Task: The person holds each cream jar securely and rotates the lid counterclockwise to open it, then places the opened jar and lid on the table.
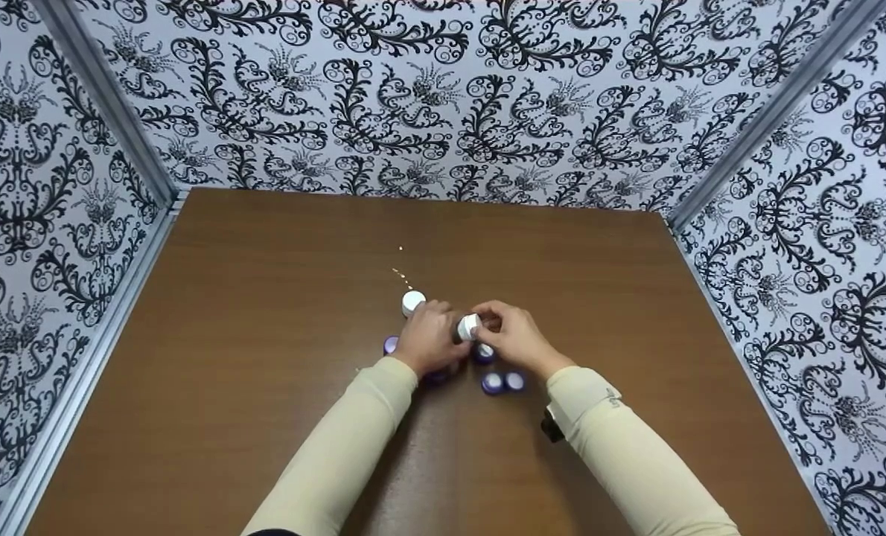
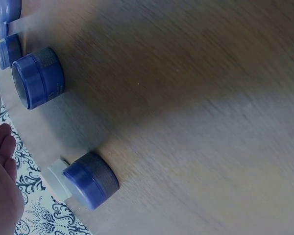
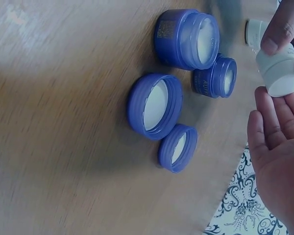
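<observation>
A: Starting with the biggest thing, we have the brown table (image 1: 264, 357), walled in by patterned panels (image 1: 33, 223). Over its middle we bring both hands together.

B: Our left hand (image 1: 429, 336) and right hand (image 1: 508, 336) meet on a small white jar (image 1: 469, 327). From the head view it is tipped over, its short axis lying roughly level and running left to right between the two hands.

A: In the right wrist view the white jar (image 3: 280, 73) shows its flat round end facing down toward our right palm (image 3: 279, 147). A fingertip (image 3: 279, 34) presses on its side from above, while the right fingers lie straight and relaxed just under it, so we cannot say that they pinch it.

B: The left hand's fingers curl round the jar's far side in the head view. The left wrist view shows only a bit of palm (image 2: 2, 161).

A: Around us, a large blue jar (image 3: 187, 39) lies open, with a smaller blue jar (image 3: 216, 77) just beside it. Nearer the wrist lie a large blue lid (image 3: 155, 105) and a small blue lid (image 3: 178, 147), touching, insides up.

B: Another white jar (image 1: 413, 301) stands just beyond the left hand. Nothing lies between the hands and the held jar, which is lifted above the blue jars.
</observation>
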### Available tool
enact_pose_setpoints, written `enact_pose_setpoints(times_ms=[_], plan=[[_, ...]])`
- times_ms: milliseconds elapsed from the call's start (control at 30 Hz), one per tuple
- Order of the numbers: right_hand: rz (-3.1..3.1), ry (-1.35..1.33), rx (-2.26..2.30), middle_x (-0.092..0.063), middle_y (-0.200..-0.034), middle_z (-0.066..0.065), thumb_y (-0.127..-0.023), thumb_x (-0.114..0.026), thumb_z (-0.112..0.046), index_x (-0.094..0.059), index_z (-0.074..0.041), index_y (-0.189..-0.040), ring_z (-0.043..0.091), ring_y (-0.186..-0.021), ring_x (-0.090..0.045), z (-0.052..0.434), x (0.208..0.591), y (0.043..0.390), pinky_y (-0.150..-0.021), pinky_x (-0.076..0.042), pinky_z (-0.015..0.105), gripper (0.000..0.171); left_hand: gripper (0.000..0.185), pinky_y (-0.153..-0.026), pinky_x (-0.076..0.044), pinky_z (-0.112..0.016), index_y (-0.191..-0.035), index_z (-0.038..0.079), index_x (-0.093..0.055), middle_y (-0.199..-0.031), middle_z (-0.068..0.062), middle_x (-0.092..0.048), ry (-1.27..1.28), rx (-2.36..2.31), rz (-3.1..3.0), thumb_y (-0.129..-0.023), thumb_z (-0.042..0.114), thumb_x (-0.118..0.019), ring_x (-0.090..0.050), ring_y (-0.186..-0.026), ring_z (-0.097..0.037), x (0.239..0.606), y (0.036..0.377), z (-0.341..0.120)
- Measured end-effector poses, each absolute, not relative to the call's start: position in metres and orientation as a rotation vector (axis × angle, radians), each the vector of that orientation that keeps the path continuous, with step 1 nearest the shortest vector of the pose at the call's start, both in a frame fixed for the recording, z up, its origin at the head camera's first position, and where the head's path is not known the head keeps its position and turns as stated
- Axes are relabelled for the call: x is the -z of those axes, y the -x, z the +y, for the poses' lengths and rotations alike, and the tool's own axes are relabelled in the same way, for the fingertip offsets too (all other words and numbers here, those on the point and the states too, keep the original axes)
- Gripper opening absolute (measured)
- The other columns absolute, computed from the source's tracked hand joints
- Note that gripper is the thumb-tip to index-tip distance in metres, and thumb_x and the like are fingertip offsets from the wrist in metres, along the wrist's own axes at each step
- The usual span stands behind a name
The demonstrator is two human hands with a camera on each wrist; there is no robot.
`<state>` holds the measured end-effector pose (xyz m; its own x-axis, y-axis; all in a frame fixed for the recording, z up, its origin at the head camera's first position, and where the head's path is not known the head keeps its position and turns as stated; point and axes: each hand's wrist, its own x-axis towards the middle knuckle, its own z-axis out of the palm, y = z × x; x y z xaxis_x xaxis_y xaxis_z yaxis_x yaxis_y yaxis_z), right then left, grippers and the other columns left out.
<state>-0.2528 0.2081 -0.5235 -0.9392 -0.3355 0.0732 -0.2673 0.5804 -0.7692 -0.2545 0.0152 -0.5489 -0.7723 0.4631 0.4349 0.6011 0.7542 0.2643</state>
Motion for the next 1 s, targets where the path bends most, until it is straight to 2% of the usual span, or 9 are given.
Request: enact_pose_setpoints(times_ms=[300, 533, 800, 1000], plan=[[2.683, 0.525, 1.310, -0.071, -0.106, 0.006, -0.090, -0.072, -0.011, -0.065, -0.003, -0.119, 0.019, -0.091, -0.069, 0.2082, 0.5201, 0.2509, -0.081, -0.054, 0.037, 0.031, 0.035, -0.080, -0.047, -0.043, -0.094, 0.011, -0.075, -0.090, -0.005, -0.068, 0.806, 0.563, -2.648, -0.075, 0.040, -0.075, -0.062, -0.085, -0.027, 0.5460, 0.2535, 0.0149], [2.664, 0.503, 1.336, -0.071, -0.103, 0.006, -0.095, -0.069, -0.020, -0.065, 0.000, -0.120, 0.020, -0.091, -0.069, 0.2074, 0.5185, 0.2509, -0.081, -0.054, 0.038, 0.032, 0.038, -0.080, -0.047, -0.042, -0.097, 0.010, -0.076, -0.093, -0.006, -0.069, 0.804, 0.528, -2.671, -0.076, 0.042, -0.075, -0.062, -0.087, -0.026, 0.5446, 0.2546, 0.0157], [2.697, 0.491, 1.343, -0.071, -0.105, 0.009, -0.091, -0.071, -0.011, -0.066, 0.000, -0.117, 0.023, -0.094, -0.069, 0.2065, 0.5182, 0.2501, -0.083, -0.054, 0.038, 0.029, 0.037, -0.080, -0.047, -0.042, -0.094, 0.010, -0.076, -0.093, -0.006, -0.069, 0.801, 0.540, -2.659, -0.075, 0.042, -0.076, -0.062, -0.086, -0.027, 0.5451, 0.2542, 0.0157], [2.702, 0.495, 1.336, -0.071, -0.104, 0.008, -0.091, -0.072, -0.012, -0.067, -0.002, -0.116, 0.022, -0.093, -0.069, 0.2071, 0.5188, 0.2498, -0.083, -0.054, 0.038, 0.028, 0.037, -0.079, -0.047, -0.043, -0.093, 0.009, -0.076, -0.091, -0.006, -0.068, 0.804, 0.534, -2.646, -0.075, 0.041, -0.076, -0.062, -0.084, -0.027, 0.5460, 0.2537, 0.0155]])
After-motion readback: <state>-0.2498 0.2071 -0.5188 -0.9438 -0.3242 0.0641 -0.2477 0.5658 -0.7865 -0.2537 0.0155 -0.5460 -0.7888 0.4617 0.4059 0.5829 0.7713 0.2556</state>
